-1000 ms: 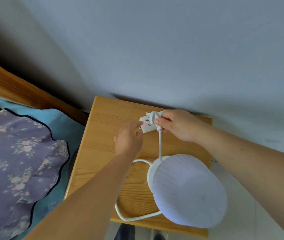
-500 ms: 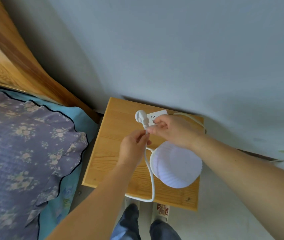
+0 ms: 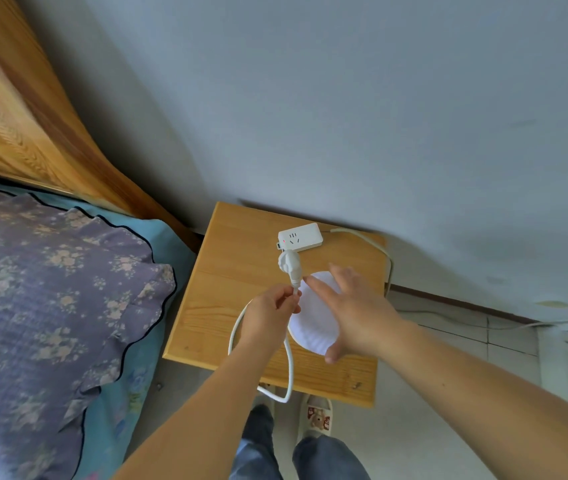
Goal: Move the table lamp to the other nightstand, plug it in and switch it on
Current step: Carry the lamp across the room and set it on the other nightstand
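Pinching lamp cord [image 3: 289, 358], left hand [image 3: 272, 315], no legible writing

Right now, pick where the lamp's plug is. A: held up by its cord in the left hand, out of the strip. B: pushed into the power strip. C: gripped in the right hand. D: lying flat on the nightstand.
A: the left hand pinches the cord just below the plug, which stands short of the power strip.
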Motion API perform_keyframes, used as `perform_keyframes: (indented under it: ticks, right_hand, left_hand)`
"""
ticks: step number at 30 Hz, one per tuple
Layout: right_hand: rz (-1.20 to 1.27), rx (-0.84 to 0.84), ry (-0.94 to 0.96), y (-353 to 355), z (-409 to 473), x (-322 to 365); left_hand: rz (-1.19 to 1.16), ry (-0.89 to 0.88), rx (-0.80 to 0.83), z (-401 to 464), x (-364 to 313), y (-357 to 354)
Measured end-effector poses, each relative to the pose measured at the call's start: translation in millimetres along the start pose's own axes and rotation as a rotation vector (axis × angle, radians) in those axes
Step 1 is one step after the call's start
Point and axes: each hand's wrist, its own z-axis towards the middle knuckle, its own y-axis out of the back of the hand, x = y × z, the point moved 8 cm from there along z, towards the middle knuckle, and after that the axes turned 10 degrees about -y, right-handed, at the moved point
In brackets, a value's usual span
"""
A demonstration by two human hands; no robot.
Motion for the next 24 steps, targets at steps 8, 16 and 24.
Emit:
perform_keyframes:
  ticks: [8, 16, 24]
  right_hand:
    - [-0.023, -0.185, 0.069, 4, -3, -1]
    - [0.138, -0.258, 0.024, 38, -40, -26]
    - [0.232, -0.363, -0.101, 97, -99, -73]
  left_hand:
    - [0.056, 0.015, -0.031, -15, -6, -1]
    - [0.124, -0.072, -0.047, -34, -44, 1]
    - [0.169, -0.281, 0.059, -28, -154, -16]
